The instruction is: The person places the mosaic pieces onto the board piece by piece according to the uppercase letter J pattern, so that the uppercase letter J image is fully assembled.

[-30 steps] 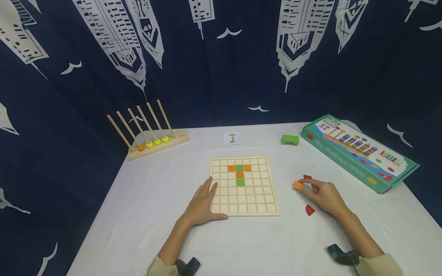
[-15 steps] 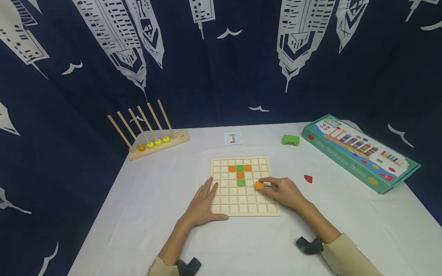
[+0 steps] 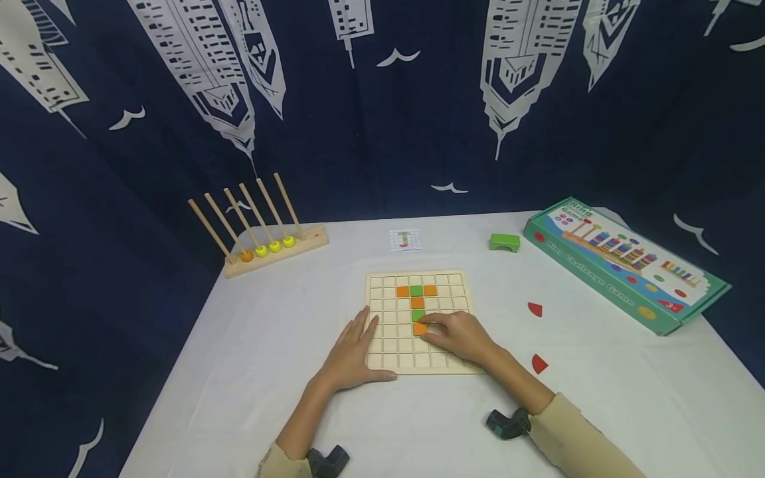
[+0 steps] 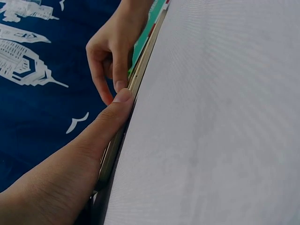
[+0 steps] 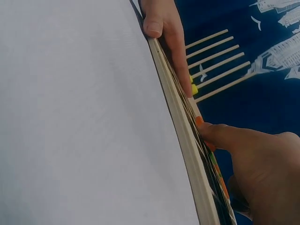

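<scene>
In the head view, a wooden grid board [image 3: 391, 345] lies on the white table. My right hand [image 3: 463, 336] pinches an orange square block [image 3: 419, 329] between thumb and fingers, just below a green block [image 3: 418, 315] on the grid. Above these sit an orange block [image 3: 417, 303] and a top row of orange, green [image 3: 416, 291] and orange blocks. My left hand [image 3: 351, 355] rests along the board's left edge with straight, spread fingers, its thumb at the near edge. The right wrist view shows my right thumb against the orange block [image 5: 199, 123].
Two red pieces, one farther [image 3: 535, 310] and one nearer [image 3: 539, 364], lie right of the board. Behind it is a small pattern card [image 3: 405, 239]. A green arch block [image 3: 505, 243] and a game box [image 3: 621, 265] stand back right, a pegged wooden stand [image 3: 307, 238] back left.
My right hand has carried the orange block leftward from beside the red pieces onto the grid, below the green block. My left hand has stayed at the board's edge.
</scene>
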`<control>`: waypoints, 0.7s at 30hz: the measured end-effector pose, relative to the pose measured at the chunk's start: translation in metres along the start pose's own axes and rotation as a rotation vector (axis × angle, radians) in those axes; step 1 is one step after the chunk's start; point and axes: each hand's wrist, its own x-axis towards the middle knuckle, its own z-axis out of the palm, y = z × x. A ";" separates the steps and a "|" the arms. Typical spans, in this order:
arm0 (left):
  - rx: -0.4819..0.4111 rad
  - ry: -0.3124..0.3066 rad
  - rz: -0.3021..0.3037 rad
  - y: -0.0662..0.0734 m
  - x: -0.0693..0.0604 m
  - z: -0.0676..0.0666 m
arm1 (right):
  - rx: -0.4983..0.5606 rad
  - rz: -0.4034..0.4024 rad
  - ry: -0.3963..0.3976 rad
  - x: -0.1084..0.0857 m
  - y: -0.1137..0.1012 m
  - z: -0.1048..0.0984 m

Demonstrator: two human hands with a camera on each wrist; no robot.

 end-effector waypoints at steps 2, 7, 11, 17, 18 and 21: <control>-0.001 0.001 -0.001 0.000 0.000 0.000 | -0.003 0.003 -0.008 0.000 0.000 0.001; 0.005 0.006 0.006 -0.001 0.001 0.002 | -0.021 -0.010 0.009 0.000 0.001 0.003; 0.002 0.012 0.016 -0.001 0.002 0.003 | -0.033 -0.012 0.019 -0.001 0.002 0.003; 0.011 0.016 0.018 -0.002 0.002 0.003 | -0.022 -0.021 0.015 -0.001 0.002 0.002; 0.010 0.016 0.018 -0.002 0.001 0.003 | -0.020 -0.020 0.017 -0.001 0.002 0.001; 0.013 0.015 0.018 -0.001 0.002 0.002 | -0.014 -0.003 0.031 -0.005 0.003 -0.005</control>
